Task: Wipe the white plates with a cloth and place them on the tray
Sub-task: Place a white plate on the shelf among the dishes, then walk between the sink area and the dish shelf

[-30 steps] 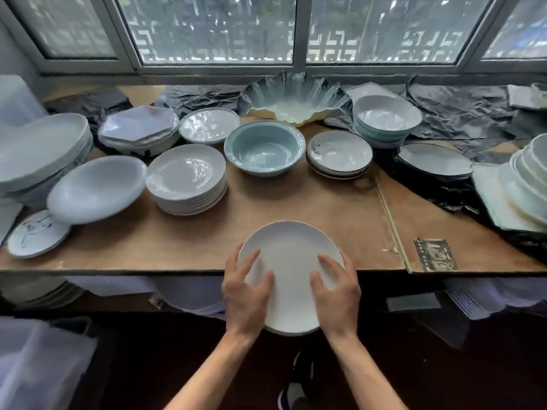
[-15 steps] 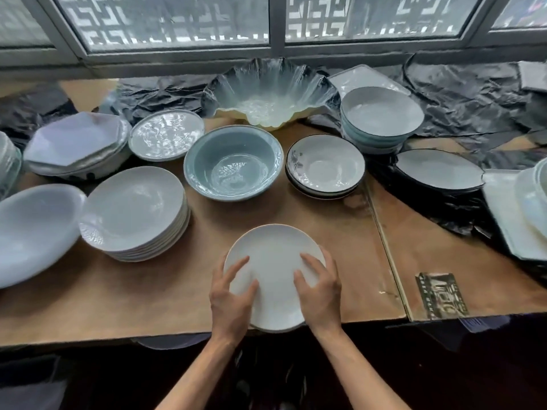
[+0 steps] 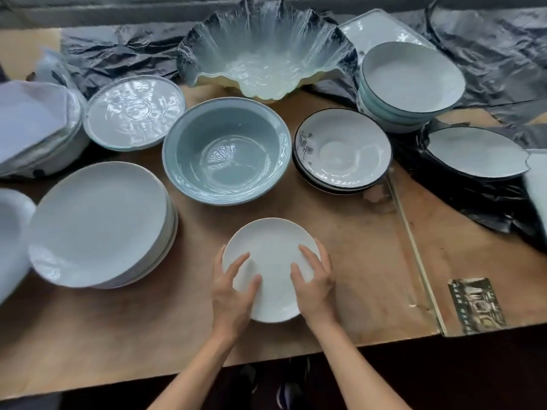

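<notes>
A small white plate point(image 3: 270, 253) is over the brown table point(image 3: 370, 261) near its front edge, held between both my hands. My left hand point(image 3: 232, 294) grips its near-left rim, thumb on top and fingers under. My right hand point(image 3: 315, 281) grips the near-right rim the same way. A stack of larger white plates point(image 3: 97, 223) stands to the left. No cloth or tray can be made out.
A blue-grey bowl point(image 3: 226, 152) sits just behind the plate. Black-rimmed painted dishes point(image 3: 342, 149), stacked bowls point(image 3: 411, 81), a ruffled glass bowl point(image 3: 266, 48), a patterned plate point(image 3: 134, 109) and black plastic sheeting point(image 3: 488, 196) fill the back and right. A printed card point(image 3: 476, 304) lies front right.
Both hands have carried the plate forward from over the table's front edge to well over the tabletop. The view has tilted down and moved closer.
</notes>
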Demonstrator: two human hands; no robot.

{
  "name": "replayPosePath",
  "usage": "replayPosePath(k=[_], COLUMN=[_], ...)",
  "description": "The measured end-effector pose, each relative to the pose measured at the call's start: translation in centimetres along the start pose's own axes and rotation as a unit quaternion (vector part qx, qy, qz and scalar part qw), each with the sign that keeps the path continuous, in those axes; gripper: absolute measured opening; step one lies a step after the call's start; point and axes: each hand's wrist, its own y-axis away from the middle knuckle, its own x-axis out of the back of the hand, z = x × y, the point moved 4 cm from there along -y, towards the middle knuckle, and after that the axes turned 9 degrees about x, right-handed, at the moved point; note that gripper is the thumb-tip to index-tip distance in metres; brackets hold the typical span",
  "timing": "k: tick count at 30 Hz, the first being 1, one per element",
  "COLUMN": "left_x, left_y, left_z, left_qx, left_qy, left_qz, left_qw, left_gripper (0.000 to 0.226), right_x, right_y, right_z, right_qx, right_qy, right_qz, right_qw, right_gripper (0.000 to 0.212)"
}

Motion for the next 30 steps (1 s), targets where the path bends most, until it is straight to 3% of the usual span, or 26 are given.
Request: replayPosePath(k=[9,23,30], left_x=[-0.2,-0.1,0.6], left_y=[-1.1,-1.4,-1.9], left_z=[-0.3,0.5,2.4], left_qx=[-0.028,-0.007,-0.051], left_qy=[-0.038,-0.114,-0.218], left_qz=[-0.004,-0.031,-0.051], left_qw=[0.999,0.993,0.973], left_gripper=[0.041,0.036,0.034], right_x=[-1.0,-1.2,-0.4], right_y=[-0.4,-0.7,-1.0], right_z=[0.4,0.3,-0.4], right_qx=[0.017,-0.014,-0.052], right_qy=[0.020,0.050,0.114], right_qz=[0.022,-0.032,-0.135], right_qw=[0.999,0.998,0.983], right_gripper=[0.037,0.039,0.046])
